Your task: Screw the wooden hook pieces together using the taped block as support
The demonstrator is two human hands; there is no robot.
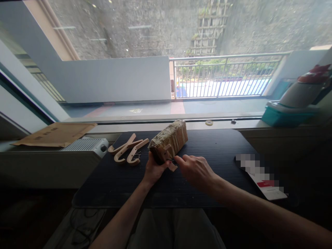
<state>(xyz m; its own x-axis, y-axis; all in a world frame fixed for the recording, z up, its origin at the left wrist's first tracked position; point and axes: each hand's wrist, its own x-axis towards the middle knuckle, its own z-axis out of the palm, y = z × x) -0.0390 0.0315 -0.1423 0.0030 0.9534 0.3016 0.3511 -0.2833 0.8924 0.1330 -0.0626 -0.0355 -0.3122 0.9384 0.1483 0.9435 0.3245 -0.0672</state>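
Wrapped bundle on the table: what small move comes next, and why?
Probably pinch the protruding piece with the right hand and draw it out while the left hand steadies the wrapped bundle: it sticks out of the near end, and three wooden hooks lie loose beside.

Both bare forearms are reaching forward from the lower edge, converging toward the middle. The left hand is curling in a grip, thumb raised — wrist bending slightly back. The right hand is lying palm-down, its fingers stretching leftward toward the left thumb.
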